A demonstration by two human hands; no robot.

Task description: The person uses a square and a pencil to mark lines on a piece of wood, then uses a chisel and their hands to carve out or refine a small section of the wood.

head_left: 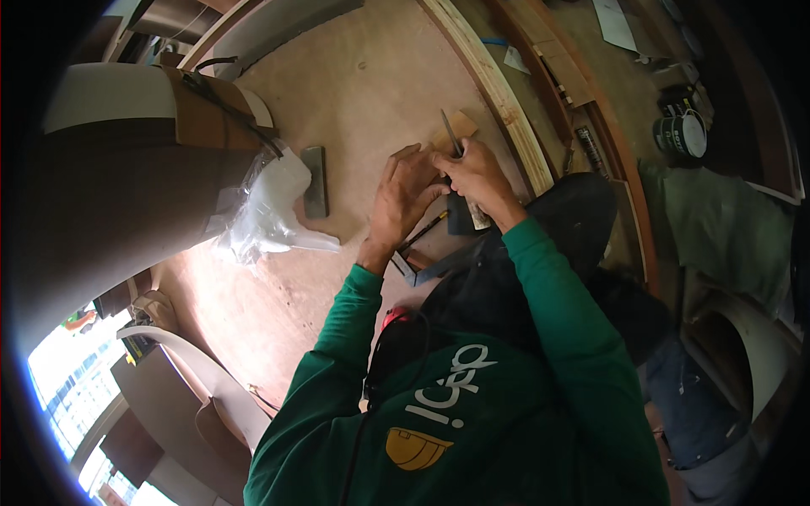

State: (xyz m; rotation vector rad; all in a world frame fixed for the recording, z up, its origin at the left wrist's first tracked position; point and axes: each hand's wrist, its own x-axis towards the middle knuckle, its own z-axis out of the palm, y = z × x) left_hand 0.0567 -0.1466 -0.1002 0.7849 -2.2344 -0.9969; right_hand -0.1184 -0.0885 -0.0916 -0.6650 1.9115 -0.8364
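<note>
My right hand (474,173) is closed around a narrow grey tool (450,128) with a tapered tip pointing away from me; its exact kind is unclear. Close beside it, my left hand (407,192) has its fingers bent and its thumb reaching toward the right hand. Whatever is between those fingers is hidden. Beyond the hands lies a small tan piece (462,126). Below them, a dark flat piece (460,216) rests near my leg, and a yellow-and-black pencil-like stick (426,230) lies by my left wrist.
Left of my hands lie a dark rectangular block (315,181) and crumpled clear plastic (274,202), beside a large curved brown panel (126,181). A long timber strip (498,93) runs along the right. Farther right stands a dark tub (682,135).
</note>
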